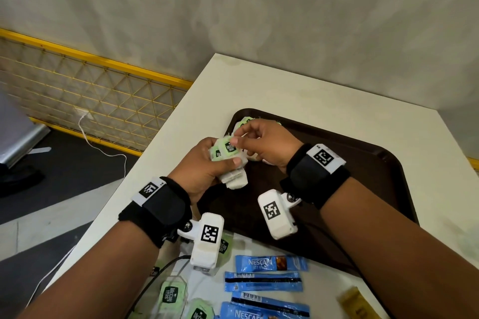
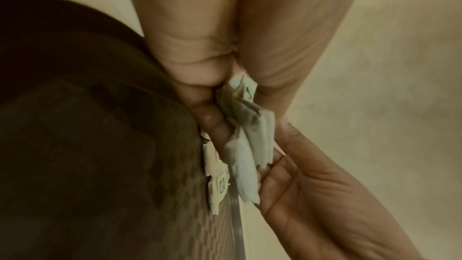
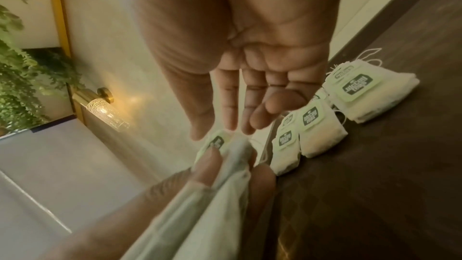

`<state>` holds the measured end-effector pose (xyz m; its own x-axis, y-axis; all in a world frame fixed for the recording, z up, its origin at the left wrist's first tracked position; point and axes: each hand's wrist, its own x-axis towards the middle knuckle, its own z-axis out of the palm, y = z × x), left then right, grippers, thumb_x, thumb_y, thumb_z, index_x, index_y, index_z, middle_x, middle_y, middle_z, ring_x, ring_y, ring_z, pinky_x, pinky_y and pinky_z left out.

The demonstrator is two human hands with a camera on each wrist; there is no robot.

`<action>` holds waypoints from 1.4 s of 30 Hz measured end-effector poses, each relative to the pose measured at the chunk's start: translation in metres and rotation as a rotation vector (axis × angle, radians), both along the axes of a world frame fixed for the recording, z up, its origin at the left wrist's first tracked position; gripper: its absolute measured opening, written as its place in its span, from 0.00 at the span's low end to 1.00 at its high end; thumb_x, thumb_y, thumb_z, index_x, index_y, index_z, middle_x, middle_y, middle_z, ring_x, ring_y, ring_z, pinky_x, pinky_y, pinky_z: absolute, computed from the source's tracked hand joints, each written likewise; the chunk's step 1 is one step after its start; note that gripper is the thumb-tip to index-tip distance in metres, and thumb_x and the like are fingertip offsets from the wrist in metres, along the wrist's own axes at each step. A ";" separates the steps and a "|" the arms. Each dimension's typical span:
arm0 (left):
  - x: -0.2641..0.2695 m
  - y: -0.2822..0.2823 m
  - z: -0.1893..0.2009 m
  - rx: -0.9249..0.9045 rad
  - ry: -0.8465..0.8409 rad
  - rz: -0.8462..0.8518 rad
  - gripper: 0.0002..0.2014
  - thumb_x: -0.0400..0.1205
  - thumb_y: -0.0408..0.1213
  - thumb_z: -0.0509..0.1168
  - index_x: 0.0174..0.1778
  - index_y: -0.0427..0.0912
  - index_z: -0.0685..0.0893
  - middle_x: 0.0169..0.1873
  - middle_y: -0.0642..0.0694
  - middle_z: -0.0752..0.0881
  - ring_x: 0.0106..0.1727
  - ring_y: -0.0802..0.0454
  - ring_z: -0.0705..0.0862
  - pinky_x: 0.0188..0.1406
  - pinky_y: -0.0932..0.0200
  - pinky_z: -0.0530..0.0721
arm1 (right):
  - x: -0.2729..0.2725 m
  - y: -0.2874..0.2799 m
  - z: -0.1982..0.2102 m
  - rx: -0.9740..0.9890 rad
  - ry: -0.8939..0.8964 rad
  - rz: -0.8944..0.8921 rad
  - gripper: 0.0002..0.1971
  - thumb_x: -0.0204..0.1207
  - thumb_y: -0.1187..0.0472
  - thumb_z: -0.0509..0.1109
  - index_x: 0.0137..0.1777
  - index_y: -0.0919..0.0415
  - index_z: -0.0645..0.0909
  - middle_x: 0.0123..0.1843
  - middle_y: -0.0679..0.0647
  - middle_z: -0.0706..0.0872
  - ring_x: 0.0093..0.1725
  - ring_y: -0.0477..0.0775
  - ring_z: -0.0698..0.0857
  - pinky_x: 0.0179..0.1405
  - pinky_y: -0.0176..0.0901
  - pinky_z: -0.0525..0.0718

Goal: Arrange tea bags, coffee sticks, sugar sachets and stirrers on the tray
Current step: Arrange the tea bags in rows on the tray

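Observation:
My left hand (image 1: 224, 156) grips a bundle of white tea bags (image 1: 234, 179) with green tags, held just above the left corner of the dark brown tray (image 1: 363, 163). My right hand (image 1: 239, 137) reaches over and pinches the tag of the top tea bag (image 1: 229, 148) between thumb and forefinger. The left wrist view shows the bundle (image 2: 250, 135) fanned between my fingers (image 2: 205, 116). In the right wrist view, several tea bags (image 3: 317, 131) lie in overlapping groups on the tray (image 3: 375, 185), just beyond my right hand (image 3: 220, 129).
On the white table (image 1: 285, 85) near me lie blue coffee sticks (image 1: 269, 263), loose tea bags (image 1: 172, 292) and a yellow sachet (image 1: 357, 303). The table's left edge drops to the floor beside a yellow mesh fence (image 1: 90, 90). Most of the tray is bare.

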<state>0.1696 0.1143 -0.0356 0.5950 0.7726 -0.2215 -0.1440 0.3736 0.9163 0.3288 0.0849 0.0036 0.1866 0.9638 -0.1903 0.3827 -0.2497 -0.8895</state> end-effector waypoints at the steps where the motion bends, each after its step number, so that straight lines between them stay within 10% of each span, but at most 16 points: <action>1: -0.001 -0.001 -0.001 0.019 0.024 -0.019 0.16 0.74 0.22 0.72 0.53 0.38 0.76 0.47 0.40 0.87 0.48 0.46 0.86 0.51 0.51 0.86 | 0.000 0.002 -0.001 0.022 -0.011 0.006 0.09 0.72 0.60 0.77 0.48 0.64 0.84 0.32 0.55 0.80 0.28 0.46 0.76 0.23 0.31 0.73; 5: -0.007 -0.001 -0.001 0.016 0.078 0.015 0.19 0.69 0.28 0.78 0.51 0.39 0.78 0.49 0.36 0.88 0.49 0.44 0.87 0.53 0.48 0.85 | 0.000 0.005 -0.003 0.017 0.024 0.007 0.06 0.71 0.68 0.77 0.37 0.60 0.82 0.31 0.57 0.83 0.24 0.45 0.79 0.22 0.33 0.76; 11: -0.019 0.008 0.006 -0.029 0.116 0.079 0.11 0.82 0.20 0.56 0.49 0.40 0.77 0.49 0.37 0.85 0.46 0.46 0.85 0.44 0.53 0.85 | 0.008 0.003 -0.009 -0.172 0.169 -0.134 0.07 0.75 0.68 0.73 0.40 0.61 0.77 0.32 0.60 0.84 0.23 0.47 0.86 0.17 0.31 0.78; 18: -0.033 0.011 0.004 -0.052 0.134 0.150 0.19 0.81 0.22 0.64 0.67 0.34 0.70 0.60 0.32 0.85 0.52 0.42 0.87 0.47 0.47 0.87 | 0.000 0.008 -0.011 -0.238 0.129 -0.098 0.05 0.77 0.66 0.72 0.43 0.61 0.77 0.31 0.58 0.83 0.19 0.46 0.85 0.12 0.30 0.73; 29: -0.037 0.009 0.005 -0.024 0.099 0.157 0.17 0.79 0.25 0.69 0.63 0.35 0.75 0.54 0.35 0.87 0.49 0.44 0.88 0.53 0.45 0.87 | -0.010 0.019 -0.005 -0.297 -0.498 -0.044 0.17 0.77 0.55 0.70 0.30 0.60 0.73 0.37 0.63 0.90 0.27 0.54 0.83 0.30 0.42 0.79; 36: -0.029 0.006 0.006 -0.002 0.070 0.132 0.24 0.75 0.32 0.74 0.65 0.29 0.76 0.57 0.32 0.87 0.52 0.42 0.89 0.48 0.48 0.89 | -0.020 0.002 0.006 -0.152 0.120 0.103 0.17 0.74 0.55 0.75 0.51 0.71 0.82 0.37 0.60 0.84 0.27 0.48 0.80 0.19 0.32 0.75; 42: -0.019 0.002 0.010 -0.007 0.006 0.080 0.21 0.77 0.32 0.72 0.63 0.27 0.78 0.57 0.30 0.87 0.56 0.38 0.88 0.58 0.41 0.86 | -0.008 -0.006 -0.001 -0.135 0.228 0.009 0.07 0.70 0.67 0.77 0.37 0.61 0.80 0.31 0.57 0.85 0.24 0.46 0.84 0.20 0.30 0.79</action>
